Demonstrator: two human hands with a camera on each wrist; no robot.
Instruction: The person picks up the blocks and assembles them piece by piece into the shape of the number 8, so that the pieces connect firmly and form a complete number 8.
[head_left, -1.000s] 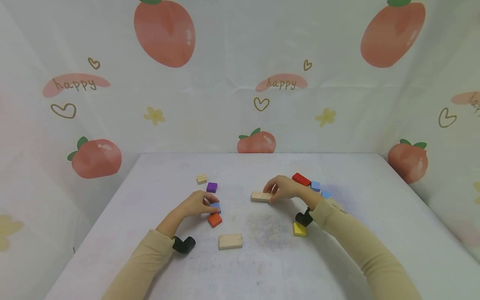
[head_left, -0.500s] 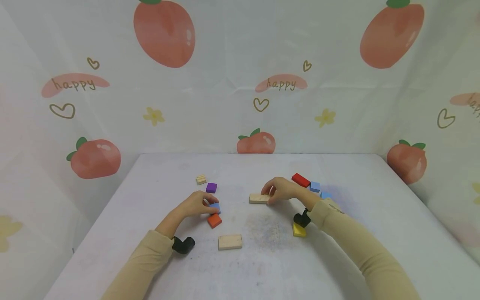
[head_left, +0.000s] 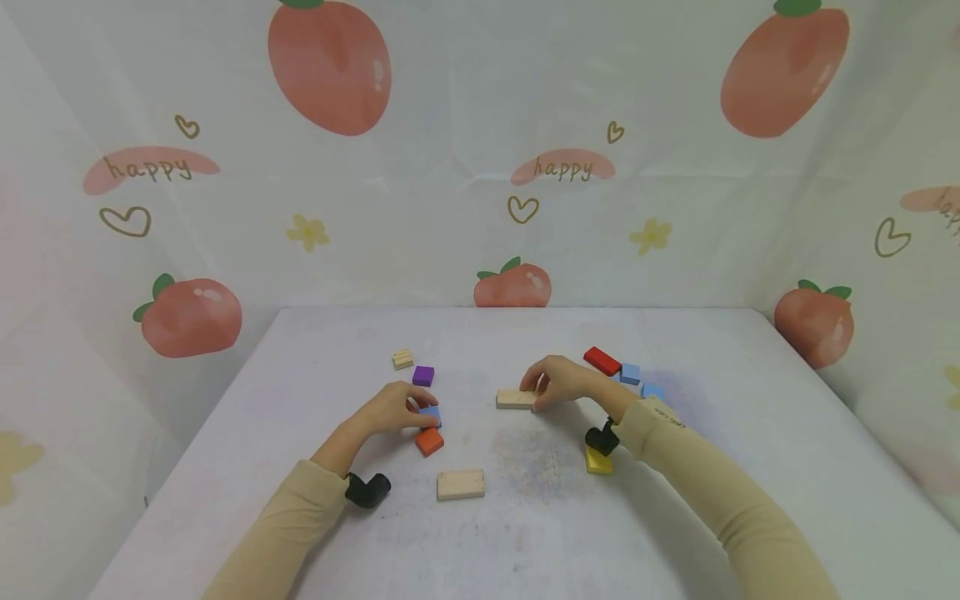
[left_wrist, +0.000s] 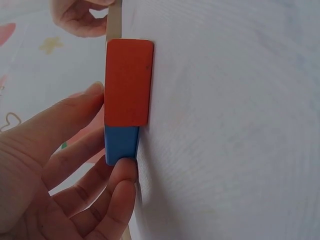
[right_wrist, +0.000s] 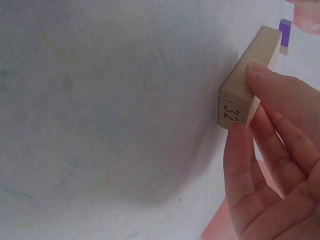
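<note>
My left hand [head_left: 392, 407] pinches a blue wooden block [left_wrist: 121, 144] between thumb and fingertips, left of the table's middle. An orange-red block [left_wrist: 129, 82] lies right beside the blue one, on the near side in the head view. With thumb and fingers my right hand [head_left: 558, 380] grips one end of a long plain wood block [head_left: 513, 400]. In the right wrist view that block [right_wrist: 252, 67] shows the number 32 on its end face. A gap of bare table lies between the two hands.
A plain wood block [head_left: 461, 484] lies nearer the front. Purple [head_left: 423, 376] and ridged wood [head_left: 402, 358] blocks lie beyond my left hand. Behind my right arm are red [head_left: 602, 361] and light blue [head_left: 630, 373] blocks; a yellow block [head_left: 598, 461] lies by the right wrist.
My right hand has shifted slightly left and toward me, bringing the long wood block with it. The left hand has stayed in place on the blue block.
</note>
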